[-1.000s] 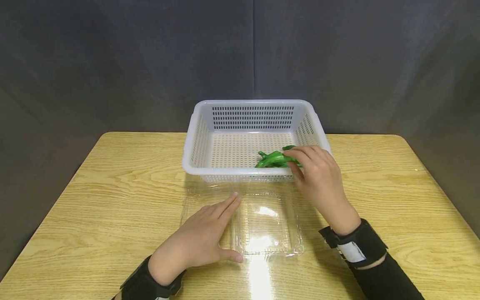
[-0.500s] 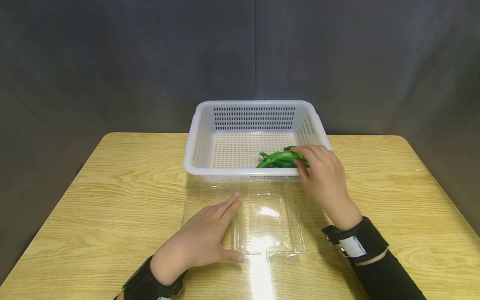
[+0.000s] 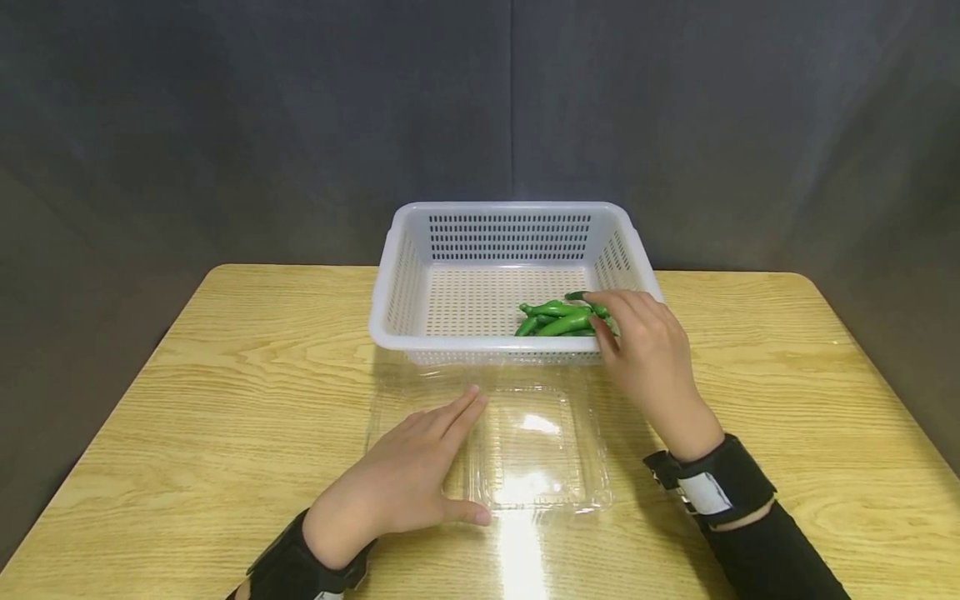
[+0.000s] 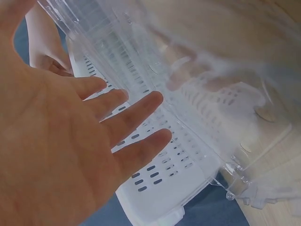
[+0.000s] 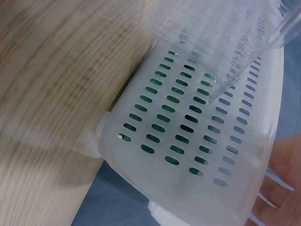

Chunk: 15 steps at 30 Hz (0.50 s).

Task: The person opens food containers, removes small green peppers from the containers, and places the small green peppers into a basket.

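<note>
Several green chili peppers (image 3: 564,322) lie heaped in the front right corner of a white perforated basket (image 3: 491,342). My right hand (image 3: 651,358) reaches over the basket's front right rim, its thumb and fingers apart around the edge of the heap. Just in front of the basket, a clear plastic clamshell container (image 3: 534,454) lies unfolded on the table. My left hand (image 3: 401,475) rests on it near the hinge, fingers straight and thumb spread. In the left wrist view, the left hand's fingers (image 4: 136,113) are extended beside the clear plastic. The right wrist view shows green through the basket's slots.
The wooden table (image 3: 225,392) spreads out on both sides of the basket. A dark curtain (image 3: 300,133) stands behind its far edge. Black bands (image 3: 723,483) are strapped round both wrists.
The right hand had a pepper raised from the heap and drew slightly right. Now that pepper is out of its grip and the peppers lie lower. The left hand has stayed on the container.
</note>
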{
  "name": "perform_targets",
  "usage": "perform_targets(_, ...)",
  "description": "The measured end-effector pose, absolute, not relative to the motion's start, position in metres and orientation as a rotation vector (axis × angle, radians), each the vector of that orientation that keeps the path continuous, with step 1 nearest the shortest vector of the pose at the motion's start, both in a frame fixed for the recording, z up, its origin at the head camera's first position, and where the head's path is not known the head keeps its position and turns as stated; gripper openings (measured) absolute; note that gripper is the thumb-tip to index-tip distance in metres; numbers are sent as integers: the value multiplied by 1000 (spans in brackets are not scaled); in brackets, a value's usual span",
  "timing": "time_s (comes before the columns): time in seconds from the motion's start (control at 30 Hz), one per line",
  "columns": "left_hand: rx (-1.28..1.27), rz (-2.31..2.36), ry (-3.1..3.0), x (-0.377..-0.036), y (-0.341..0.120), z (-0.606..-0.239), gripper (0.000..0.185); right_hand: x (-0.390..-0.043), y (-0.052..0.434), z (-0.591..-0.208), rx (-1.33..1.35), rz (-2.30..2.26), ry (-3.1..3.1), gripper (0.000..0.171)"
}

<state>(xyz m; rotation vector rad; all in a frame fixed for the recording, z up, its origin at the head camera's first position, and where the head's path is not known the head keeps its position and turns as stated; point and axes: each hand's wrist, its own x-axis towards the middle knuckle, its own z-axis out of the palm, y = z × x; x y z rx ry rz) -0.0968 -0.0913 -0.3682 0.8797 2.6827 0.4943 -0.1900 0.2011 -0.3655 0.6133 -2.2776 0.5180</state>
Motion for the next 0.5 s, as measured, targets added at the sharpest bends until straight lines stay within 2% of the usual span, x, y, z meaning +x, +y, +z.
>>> perform_targets(0.23,900,474,2697,-98,-91,-368,114,-190,198,-360,648,526,-2271,26)
perform_targets(0.5,940,481,2690,-99,-94,-371,115,-181,196,-354,815,535,-2270,31)
